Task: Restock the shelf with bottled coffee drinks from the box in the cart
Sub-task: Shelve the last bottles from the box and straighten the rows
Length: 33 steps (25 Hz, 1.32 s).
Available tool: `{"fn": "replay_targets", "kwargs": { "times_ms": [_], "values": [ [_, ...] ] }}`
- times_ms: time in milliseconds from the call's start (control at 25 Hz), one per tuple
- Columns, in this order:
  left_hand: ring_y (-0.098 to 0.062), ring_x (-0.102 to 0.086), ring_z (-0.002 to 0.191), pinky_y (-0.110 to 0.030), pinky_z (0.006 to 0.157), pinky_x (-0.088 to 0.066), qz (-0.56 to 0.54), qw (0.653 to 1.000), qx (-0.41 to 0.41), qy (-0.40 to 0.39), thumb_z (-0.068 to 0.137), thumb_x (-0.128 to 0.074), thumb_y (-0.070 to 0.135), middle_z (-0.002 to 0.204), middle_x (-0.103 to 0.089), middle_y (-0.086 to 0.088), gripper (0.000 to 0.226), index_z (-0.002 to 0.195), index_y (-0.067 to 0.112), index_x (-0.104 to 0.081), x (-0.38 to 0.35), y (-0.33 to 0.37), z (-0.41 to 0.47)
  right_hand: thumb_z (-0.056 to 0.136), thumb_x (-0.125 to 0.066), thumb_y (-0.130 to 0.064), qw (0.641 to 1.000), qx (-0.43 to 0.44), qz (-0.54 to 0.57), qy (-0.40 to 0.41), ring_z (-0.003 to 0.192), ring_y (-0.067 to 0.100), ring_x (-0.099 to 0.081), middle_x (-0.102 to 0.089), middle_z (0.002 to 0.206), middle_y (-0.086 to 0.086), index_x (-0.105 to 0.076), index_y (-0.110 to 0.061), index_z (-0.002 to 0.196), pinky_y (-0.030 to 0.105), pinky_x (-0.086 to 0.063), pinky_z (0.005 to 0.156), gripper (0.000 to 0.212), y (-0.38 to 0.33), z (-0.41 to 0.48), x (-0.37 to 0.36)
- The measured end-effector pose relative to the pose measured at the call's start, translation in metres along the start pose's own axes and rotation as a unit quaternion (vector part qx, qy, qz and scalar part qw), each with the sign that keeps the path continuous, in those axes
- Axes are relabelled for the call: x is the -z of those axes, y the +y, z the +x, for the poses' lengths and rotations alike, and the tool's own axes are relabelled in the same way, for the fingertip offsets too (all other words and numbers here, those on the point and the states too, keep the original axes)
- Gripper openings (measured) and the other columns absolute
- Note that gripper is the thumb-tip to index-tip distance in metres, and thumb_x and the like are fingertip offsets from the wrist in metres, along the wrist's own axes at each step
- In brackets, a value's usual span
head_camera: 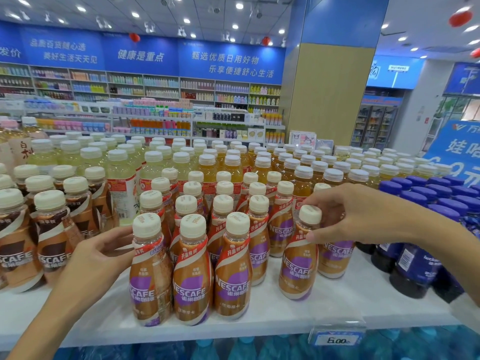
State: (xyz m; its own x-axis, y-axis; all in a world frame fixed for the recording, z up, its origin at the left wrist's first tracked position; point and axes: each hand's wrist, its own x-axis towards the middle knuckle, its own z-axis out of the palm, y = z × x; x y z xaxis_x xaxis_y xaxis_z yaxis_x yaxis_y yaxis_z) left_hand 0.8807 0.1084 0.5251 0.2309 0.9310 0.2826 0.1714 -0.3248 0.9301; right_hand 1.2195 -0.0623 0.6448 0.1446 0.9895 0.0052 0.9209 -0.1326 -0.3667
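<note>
The white shelf [345,302] carries a block of purple-label Nescafé bottles [223,222] with cream caps, standing upright in rows. The left hand [98,253] holds the front-left Nescafé bottle [150,271] at its shoulder: the thumb lies on the near side and the fingers reach around the far side, so the hand is closed around it. This bottle stands on the shelf at the left end of the front row, touching its neighbour.

The right hand [345,214] pinches the separate Nescafé bottle [298,263] at the neck, with the forefinger over the cap and the thumb under it. This bottle stands on the shelf, a little to the right of the front row, just in front of another one.

To the left stand brown-label Nescafé bottles [52,245]. Behind are pale yellow drinks [122,183] and amber drinks [304,185]. At the right are dark bottles with blue caps [413,258]. A price tag [337,339] reading 6.00 sits on the shelf edge.
</note>
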Motion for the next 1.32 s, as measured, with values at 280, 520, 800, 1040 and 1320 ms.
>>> {"fn": "replay_targets", "kwargs": {
  "times_ms": [280, 520, 800, 1040, 1320],
  "values": [
    [-0.002, -0.059, 0.087, -0.035, 0.078, -0.05, 0.002, 1.0, 0.015, 0.006, 0.082, -0.075, 0.004, 0.091, -0.063, 0.02, 0.048, 0.091, 0.047, -0.058, -0.002, -0.002, 0.0, 0.079, -0.083, -0.036, 0.995, -0.014, 0.073, 0.07, 0.079, 0.011, -0.073, -0.077, 0.088, -0.012, -0.078, -0.029, 0.103, 0.038, -0.061, 0.083, 0.026, 0.003, 0.025, -0.008],
    [-0.002, -0.059, 0.089, -0.037, 0.079, -0.051, -0.014, 1.0, 0.02, 0.002, 0.082, -0.075, 0.004, 0.092, -0.063, 0.021, 0.048, 0.092, 0.048, -0.059, -0.001, -0.005, 0.0, 0.08, -0.082, -0.035, 0.991, -0.03, 0.074, 0.106, 0.077, 0.01, -0.072, -0.075, 0.088, -0.009, -0.076, -0.023, 0.107, 0.033, -0.059, 0.079, 0.03, 0.003, 0.043, -0.014],
    [-0.001, -0.059, 0.095, -0.029, 0.072, -0.047, -0.004, 1.0, 0.02, 0.002, 0.083, -0.075, 0.006, 0.09, -0.063, 0.027, 0.058, 0.082, 0.062, -0.063, -0.002, -0.009, 0.0, 0.08, -0.081, -0.041, 0.988, -0.032, 0.082, 0.124, 0.087, 0.005, -0.069, -0.074, 0.094, -0.014, -0.071, -0.028, 0.117, 0.03, -0.058, 0.083, 0.04, 0.003, 0.035, -0.024],
    [-0.007, -0.062, 0.09, -0.044, 0.083, -0.054, -0.015, 0.997, 0.07, 0.014, 0.083, -0.077, 0.009, 0.072, -0.068, 0.031, 0.072, 0.068, 0.077, -0.058, -0.004, -0.011, -0.001, 0.064, -0.093, -0.039, 0.937, -0.097, 0.303, 0.147, 0.119, 0.005, -0.052, -0.05, 0.141, -0.016, -0.03, -0.027, 0.154, 0.032, -0.05, 0.097, 0.111, 0.005, 0.027, -0.082],
    [-0.026, -0.057, 0.101, -0.043, 0.093, -0.044, -0.064, 0.997, 0.04, 0.013, 0.09, -0.061, -0.01, 0.097, -0.07, 0.005, 0.049, 0.113, 0.031, -0.071, -0.009, -0.015, -0.005, 0.084, -0.043, -0.07, 0.726, -0.098, 0.63, 0.258, 0.1, 0.009, -0.074, -0.076, 0.111, -0.015, -0.061, -0.043, 0.124, 0.03, -0.056, 0.084, 0.051, -0.003, 0.051, -0.122]
  ]
}}
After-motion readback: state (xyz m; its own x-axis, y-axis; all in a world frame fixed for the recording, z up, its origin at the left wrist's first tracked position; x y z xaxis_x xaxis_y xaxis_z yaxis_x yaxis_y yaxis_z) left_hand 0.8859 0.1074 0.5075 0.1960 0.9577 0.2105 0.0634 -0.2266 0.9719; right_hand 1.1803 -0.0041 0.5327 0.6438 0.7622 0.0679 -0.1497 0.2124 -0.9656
